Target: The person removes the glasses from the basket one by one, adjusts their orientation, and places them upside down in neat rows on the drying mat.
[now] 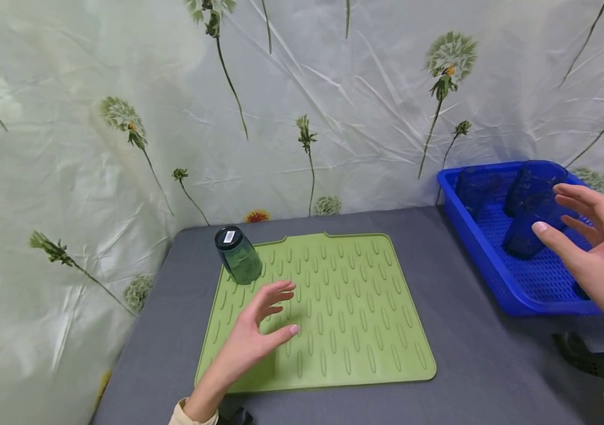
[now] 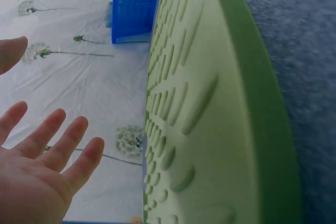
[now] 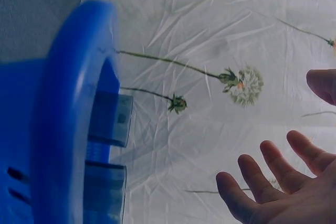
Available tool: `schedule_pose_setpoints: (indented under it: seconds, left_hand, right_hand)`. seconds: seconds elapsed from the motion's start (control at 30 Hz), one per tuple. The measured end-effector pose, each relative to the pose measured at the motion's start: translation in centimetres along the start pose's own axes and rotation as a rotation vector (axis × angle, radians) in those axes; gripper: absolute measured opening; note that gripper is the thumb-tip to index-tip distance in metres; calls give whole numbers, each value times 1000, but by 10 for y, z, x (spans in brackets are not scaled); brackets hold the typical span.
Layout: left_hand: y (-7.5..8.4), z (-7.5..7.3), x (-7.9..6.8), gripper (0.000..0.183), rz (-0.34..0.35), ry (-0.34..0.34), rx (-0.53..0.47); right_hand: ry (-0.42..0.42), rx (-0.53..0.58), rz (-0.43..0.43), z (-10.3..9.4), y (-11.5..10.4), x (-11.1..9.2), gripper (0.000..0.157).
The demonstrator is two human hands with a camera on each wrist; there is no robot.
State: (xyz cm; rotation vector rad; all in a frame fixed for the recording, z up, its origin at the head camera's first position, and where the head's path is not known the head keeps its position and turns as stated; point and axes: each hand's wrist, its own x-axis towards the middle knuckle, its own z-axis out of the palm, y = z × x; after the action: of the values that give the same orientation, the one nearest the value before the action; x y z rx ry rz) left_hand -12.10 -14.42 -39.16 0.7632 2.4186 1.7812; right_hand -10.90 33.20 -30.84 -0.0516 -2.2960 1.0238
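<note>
My left hand (image 1: 252, 330) hovers over the green ridged mat (image 1: 344, 307), fingers spread and nothing held. In the left wrist view that hand (image 2: 47, 166) shows its palm and parted fingers beside the mat's edge. A dark-tinted glass (image 1: 239, 255) stands upside down on the mat's back left corner, a white label on its base. My right hand (image 1: 599, 242) is above the blue plastic basket (image 1: 498, 277), thumb and fingers apart, holding nothing. Inside the basket are several tinted glasses, one nearest the hand (image 1: 527, 227). Two glasses show past the basket rim in the right wrist view (image 3: 107, 119).
A dark grey cloth (image 1: 408, 242) covers the table under the mat and basket. Behind and to the left hangs a pale sheet (image 1: 376, 106) printed with dandelions. The basket's raised rim (image 1: 472, 248) stands along the table's right side.
</note>
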Motion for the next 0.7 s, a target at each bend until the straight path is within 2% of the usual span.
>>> schedule_pose_setpoints:
  seconds: [0.2, 0.27, 0.5, 0.7]
  left_hand:
    - [-2, -5, -3, 67, 3, -2, -6]
    - [-2, -7, -4, 68, 5, 2, -7]
    - [-2, -12, -4, 67, 16, 9, -3]
    - [-1, -14, -1, 65, 28, 19, 3]
  right_hand:
    - [14, -12, -53, -8, 70, 16, 68]
    - [13, 3, -40, -11, 81, 20, 70]
    - [23, -53, -14, -20, 103, 25, 68]
    - [47, -103, 77, -34, 107, 30, 68]
